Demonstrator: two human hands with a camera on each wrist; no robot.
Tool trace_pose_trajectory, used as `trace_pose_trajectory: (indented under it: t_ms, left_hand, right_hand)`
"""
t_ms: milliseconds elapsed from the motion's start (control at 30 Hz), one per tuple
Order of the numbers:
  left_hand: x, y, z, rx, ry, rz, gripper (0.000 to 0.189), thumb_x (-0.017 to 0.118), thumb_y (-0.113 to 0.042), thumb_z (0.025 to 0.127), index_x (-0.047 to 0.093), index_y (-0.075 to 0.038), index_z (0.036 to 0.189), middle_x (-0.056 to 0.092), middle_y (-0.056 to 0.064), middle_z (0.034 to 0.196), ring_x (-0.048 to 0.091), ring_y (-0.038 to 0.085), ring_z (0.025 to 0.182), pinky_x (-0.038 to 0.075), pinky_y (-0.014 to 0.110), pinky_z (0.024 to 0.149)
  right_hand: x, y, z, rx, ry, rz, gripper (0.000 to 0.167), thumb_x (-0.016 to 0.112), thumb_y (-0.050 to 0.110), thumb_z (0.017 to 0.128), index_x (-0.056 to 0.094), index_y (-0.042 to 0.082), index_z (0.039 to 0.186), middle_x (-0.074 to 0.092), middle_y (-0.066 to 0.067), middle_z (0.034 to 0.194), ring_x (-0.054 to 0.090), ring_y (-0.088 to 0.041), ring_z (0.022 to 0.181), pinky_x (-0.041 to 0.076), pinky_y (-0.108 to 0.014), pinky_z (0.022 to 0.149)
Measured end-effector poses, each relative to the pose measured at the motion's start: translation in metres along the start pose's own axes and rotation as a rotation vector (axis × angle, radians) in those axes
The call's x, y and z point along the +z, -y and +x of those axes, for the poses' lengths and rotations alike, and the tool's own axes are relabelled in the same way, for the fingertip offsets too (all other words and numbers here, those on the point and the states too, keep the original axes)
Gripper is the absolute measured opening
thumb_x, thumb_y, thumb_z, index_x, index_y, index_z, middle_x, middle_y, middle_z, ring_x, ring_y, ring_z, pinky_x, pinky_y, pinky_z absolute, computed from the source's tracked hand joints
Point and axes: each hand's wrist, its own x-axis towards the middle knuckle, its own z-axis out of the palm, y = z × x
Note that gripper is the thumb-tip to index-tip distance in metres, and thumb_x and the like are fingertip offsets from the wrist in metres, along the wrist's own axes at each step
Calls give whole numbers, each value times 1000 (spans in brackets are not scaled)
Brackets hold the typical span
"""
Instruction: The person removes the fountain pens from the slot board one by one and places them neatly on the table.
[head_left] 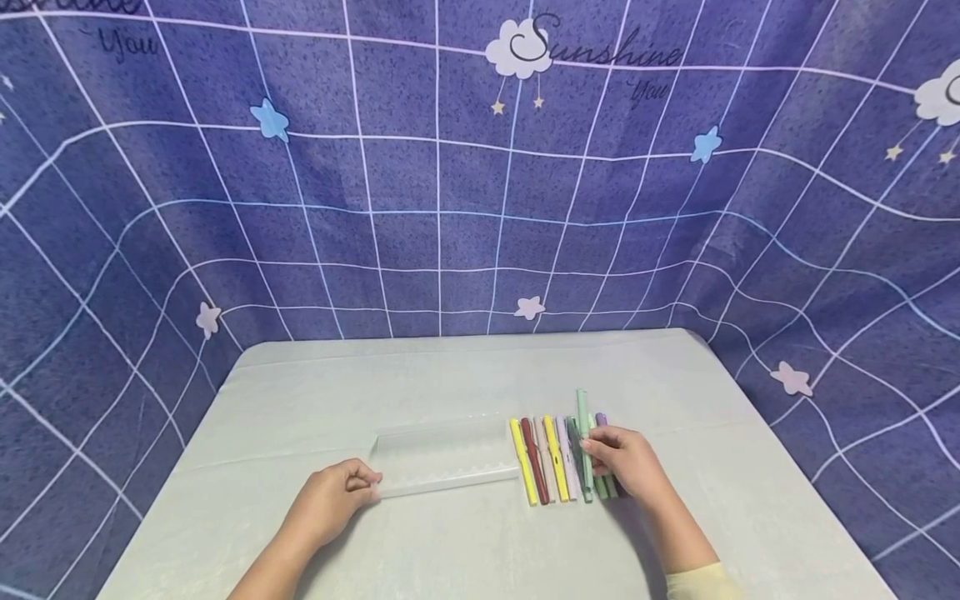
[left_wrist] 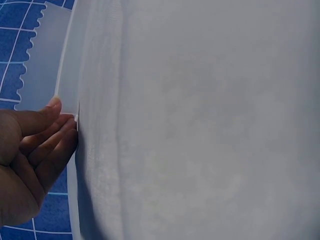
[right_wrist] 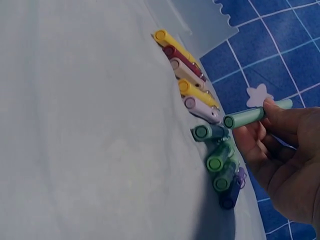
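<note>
My left hand (head_left: pixel 330 502) pinches the left end of a clear plastic pen rack (head_left: pixel 450 483) with a scalloped edge, its thumb on top and fingers at the corner. The rack stands on the white table. My right hand (head_left: pixel 628 465) holds a mint green pen (head_left: pixel 582 408) between thumb and fingers, raised above a row of pens. Side by side at the rack's right end lie a yellow pen (head_left: pixel 523 462), a dark red pen (right_wrist: pixel 185 61), a beige pen, a second yellow pen, a lilac pen (right_wrist: pixel 202 109) and a dark green pen (right_wrist: pixel 210 132). Green pens (right_wrist: pixel 220 156) and a dark purple pen (right_wrist: pixel 232 194) lie under my right hand.
A white cloth-covered table (head_left: pixel 450 375) spreads under everything. Blue-purple curtains (head_left: pixel 465 183) with a grid, stars and clouds hang at its back and both sides.
</note>
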Motion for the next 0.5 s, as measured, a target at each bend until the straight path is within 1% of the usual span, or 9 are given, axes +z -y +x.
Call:
trace_pose_trajectory:
  t_ms: [167,300,333,500]
  left_hand:
    - [0,-1,0,3,-2,-5,14,79,-19,82,69,-24,90,74,-13,84,68,9,84,54,44,88]
    - [-1,-1,0,5,-1,-10,13,78,-19,82,69,-24,90,74,-11,86,69,11,86,54,45,89]
    - [0,0,0,6,0,-11,13,78,-19,82,69,-24,90,75,-11,87,69,11,87,54,45,90]
    - [1,1,0,1,1,-15,13,78,-19,82,69,-24,90,75,-11,87,69,11,86,54,45,89]
  right_hand:
    - [-9,-6,0,11,-2,-8,30,68,18,93,66,-4,114,71,-15,94,70,-22,73,61,-33,68]
    - [-18,-8,-2,5,-23,-69,32,66,19,94,66,-4,116,71,-15,94,69,-21,74,61,-32,67]
    - [-20,-8,-2,4,-33,-95,33,66,20,94,66,-4,117,72,-15,94,69,-20,73,60,-32,66]
    - [-34,-10,-1,-4,-102,-312,32,65,23,94,68,0,116,73,-13,97,65,-14,72,54,-28,65]
